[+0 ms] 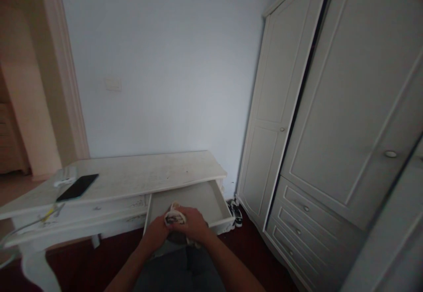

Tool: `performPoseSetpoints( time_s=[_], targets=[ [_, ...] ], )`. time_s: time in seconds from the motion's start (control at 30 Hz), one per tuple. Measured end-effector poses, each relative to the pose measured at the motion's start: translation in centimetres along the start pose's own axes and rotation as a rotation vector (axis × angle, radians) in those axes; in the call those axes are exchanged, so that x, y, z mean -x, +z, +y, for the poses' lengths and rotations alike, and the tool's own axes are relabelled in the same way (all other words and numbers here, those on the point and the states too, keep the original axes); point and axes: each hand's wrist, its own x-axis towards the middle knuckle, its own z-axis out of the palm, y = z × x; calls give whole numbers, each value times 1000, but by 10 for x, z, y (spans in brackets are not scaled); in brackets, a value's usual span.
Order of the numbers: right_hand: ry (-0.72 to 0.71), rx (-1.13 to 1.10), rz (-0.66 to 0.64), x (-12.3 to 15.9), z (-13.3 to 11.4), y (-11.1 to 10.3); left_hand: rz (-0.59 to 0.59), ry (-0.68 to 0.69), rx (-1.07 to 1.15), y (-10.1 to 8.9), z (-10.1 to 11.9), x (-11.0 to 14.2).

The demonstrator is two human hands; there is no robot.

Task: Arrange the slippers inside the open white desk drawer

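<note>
Both my hands are closed around a rolled bundle of cream cloth (175, 216) with a dark pattern inside the roll. My left hand (157, 231) grips it from the left side, and my right hand (193, 224) wraps it from the right. A bit of the same pale cloth shows below my right hand. Behind and beneath the hands is a pulled-out white drawer (211, 199) of the table; its visible floor is bare grey. Part of the drawer is hidden by my hands and forearms.
A white table (132, 173) carries a dark phone (77, 187) and a small white object (64, 176) at its left. A cable (28, 226) hangs near the left front edge. Black-and-white shoes (236, 215) lie on the dark red floor beside a tall white wardrobe (317, 107).
</note>
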Motion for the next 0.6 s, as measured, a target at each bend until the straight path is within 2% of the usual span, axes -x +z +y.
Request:
performPoseSetpoints(
  time_s=[0.17, 0.3, 0.37, 0.43, 0.5, 0.6],
  targets=[
    [-51, 65, 74, 12, 29, -18, -56, -30, -104, 0, 11, 5],
    [7, 93, 117, 29, 63, -57, -78, -57, -268, 3, 17, 8],
    [42, 112, 144, 39, 77, -77, -78, -58, -273, 3, 19, 8],
    [67, 136, 161, 47, 85, -88, -79, -64, -218, 3, 21, 7],
    [75, 164, 165, 49, 82, -85, -77, -82, -103, 2, 21, 3],
    [59, 196, 148, 38, 56, -52, -64, -143, 80, 3, 13, -4]
  ],
)
